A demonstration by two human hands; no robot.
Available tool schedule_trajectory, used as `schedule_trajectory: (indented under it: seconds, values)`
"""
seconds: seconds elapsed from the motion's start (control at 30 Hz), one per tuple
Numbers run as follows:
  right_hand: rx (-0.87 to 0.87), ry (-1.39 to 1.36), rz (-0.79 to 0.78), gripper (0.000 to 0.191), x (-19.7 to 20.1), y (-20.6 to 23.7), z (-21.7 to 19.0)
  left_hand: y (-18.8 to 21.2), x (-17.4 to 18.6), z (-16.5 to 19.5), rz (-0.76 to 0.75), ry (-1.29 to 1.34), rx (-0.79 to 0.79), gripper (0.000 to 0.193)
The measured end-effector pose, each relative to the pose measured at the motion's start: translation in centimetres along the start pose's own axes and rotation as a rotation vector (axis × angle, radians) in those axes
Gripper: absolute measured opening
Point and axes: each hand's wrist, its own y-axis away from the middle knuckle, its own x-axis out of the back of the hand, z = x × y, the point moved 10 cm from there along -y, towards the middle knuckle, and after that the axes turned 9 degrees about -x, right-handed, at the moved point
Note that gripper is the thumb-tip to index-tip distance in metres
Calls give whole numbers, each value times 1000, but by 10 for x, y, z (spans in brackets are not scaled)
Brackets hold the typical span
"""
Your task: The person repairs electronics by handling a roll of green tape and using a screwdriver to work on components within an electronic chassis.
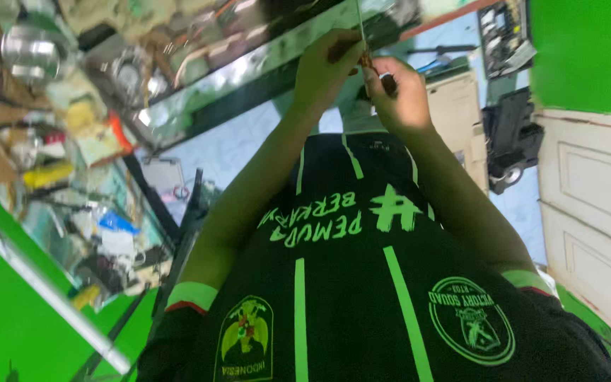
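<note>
Head view: both hands meet in front of the person's chest, at the near edge of a long glass-topped counter [249, 71] that runs from the lower left to the upper right of the picture.

The left hand [330, 67] pinches the lower part of a thin metal rod [359, 25], the grip pressed together around it. The right hand [399, 92] sits just beside it, touching or nearly so, its fingers closed on a small dark part [388, 83] at the rod's lower end; what that part is cannot be told.

The rod's long axis points away from the chest, rising from the 2 hands across the counter edge. Both hands are equally close to its lower end; only the left grips the shaft itself.

A cluttered shelf [72, 163] lies to the left, a white door [595, 212] to the right.
</note>
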Motion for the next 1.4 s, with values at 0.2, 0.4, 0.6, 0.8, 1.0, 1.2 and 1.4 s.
schedule_trajectory:
  seconds: [0.2, 0.4, 0.6, 0.8, 1.0, 1.2, 1.4]
  values:
    - [514, 313, 166, 36, 99, -42, -42, -85, -91, 9, -16, -71, -31, 20]
    - [230, 363, 152, 14, 133, -118, -13, -135, -129, 21, 16, -409, -100, 25]
    - [387, 499, 104, 17, 118, -157, -34, -161, -139, 23, -74, -939, -132, 14]
    - [342, 456, 111, 11, 121, -169, -49, -169, -151, 37, -139, -1090, -197, 17]
    - [431, 369, 142, 18, 129, -155, -65, -158, -143, 64, -111, -721, -265, 29]
    - [330, 389, 69, 22, 105, -129, -98, -112, -58, 96, 64, -635, -160, 30]
    - [427, 250, -220, 18, 0, -80, -165, -2, 62, 165, 434, -434, -285, 15]
